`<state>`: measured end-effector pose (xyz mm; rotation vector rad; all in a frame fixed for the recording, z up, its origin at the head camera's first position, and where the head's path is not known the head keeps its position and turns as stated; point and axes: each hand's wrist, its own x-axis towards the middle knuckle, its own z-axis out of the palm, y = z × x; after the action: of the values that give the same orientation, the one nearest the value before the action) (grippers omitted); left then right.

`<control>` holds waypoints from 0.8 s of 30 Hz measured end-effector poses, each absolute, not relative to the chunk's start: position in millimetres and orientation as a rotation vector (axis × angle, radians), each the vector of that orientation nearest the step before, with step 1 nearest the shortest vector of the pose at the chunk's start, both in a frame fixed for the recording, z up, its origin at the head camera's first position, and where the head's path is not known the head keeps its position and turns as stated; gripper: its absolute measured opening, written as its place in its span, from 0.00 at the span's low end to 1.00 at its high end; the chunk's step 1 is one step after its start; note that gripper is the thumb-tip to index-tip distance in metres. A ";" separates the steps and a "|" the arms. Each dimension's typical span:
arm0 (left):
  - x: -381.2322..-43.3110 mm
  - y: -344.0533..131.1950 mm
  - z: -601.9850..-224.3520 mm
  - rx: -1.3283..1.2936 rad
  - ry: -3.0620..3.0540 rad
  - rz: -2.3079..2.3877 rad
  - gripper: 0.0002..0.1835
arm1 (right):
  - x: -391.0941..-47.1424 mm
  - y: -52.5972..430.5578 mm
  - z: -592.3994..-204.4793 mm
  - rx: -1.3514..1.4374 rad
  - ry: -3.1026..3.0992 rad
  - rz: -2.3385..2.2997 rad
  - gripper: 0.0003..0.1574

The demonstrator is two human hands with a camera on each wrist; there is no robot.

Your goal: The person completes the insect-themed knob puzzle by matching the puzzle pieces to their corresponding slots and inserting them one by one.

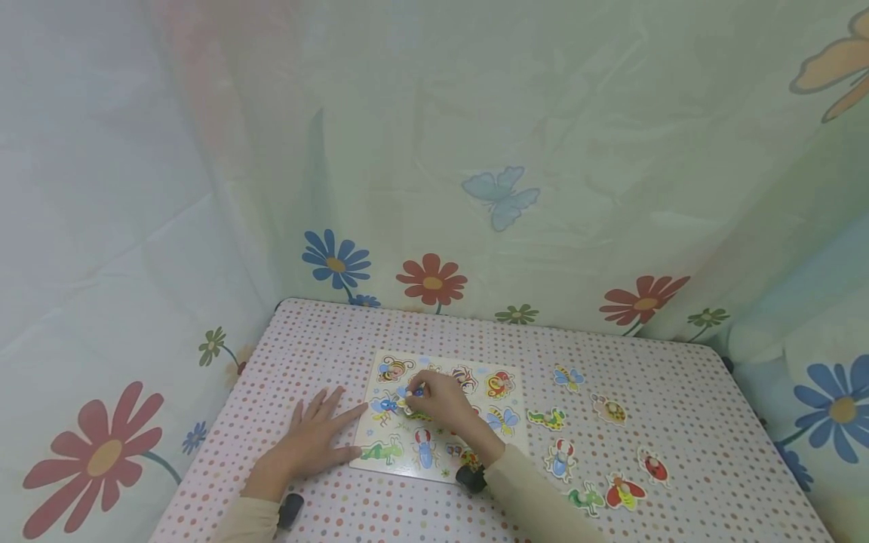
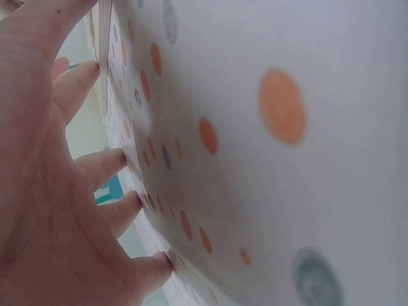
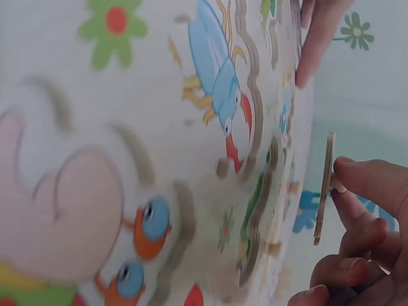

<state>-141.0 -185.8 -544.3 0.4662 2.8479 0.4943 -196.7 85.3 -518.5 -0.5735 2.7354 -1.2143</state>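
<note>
A wooden insect puzzle board [image 1: 441, 477] lies on the table. Over its left-middle part, my right hand [image 1: 441, 400] pinches a thin knobbed puzzle piece [image 3: 324, 191] between thumb and finger. The right wrist view shows this piece edge-on, raised off the board; its picture faces away, and the hand partly covers it in the head view. My left hand [image 1: 308, 441] rests with spread fingers on the table at the board's left side, thumb and index finger right at the edge. In the left wrist view its fingertips [image 2: 162, 261] touch the dotted cloth.
Right of the board lie several loose pieces: a dragonfly-like piece [image 1: 568, 378], a caterpillar [image 1: 547, 418], a beetle [image 1: 560, 460], a grasshopper-like green piece [image 1: 585, 498], a red-winged bug [image 1: 624, 492] and a ladybird [image 1: 654, 467]. A flowered curtain [image 1: 407, 188] stands behind the dotted tablecloth [image 1: 326, 332].
</note>
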 end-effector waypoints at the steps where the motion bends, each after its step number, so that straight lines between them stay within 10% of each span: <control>1: -141.1 -186.0 -544.5 0.469 2.850 0.493 0.39 | -197.2 82.1 -519.5 -0.572 2.736 -1.204 0.08; 24: -141.4 -188.7 -544.4 0.528 2.862 0.473 0.39 | -199.3 43.5 -528.7 -0.567 2.667 -1.065 0.08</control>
<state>-141.4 -188.7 -544.4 0.5282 2.8618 0.4730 -199.3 43.5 -528.7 -0.5674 2.6674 -1.0648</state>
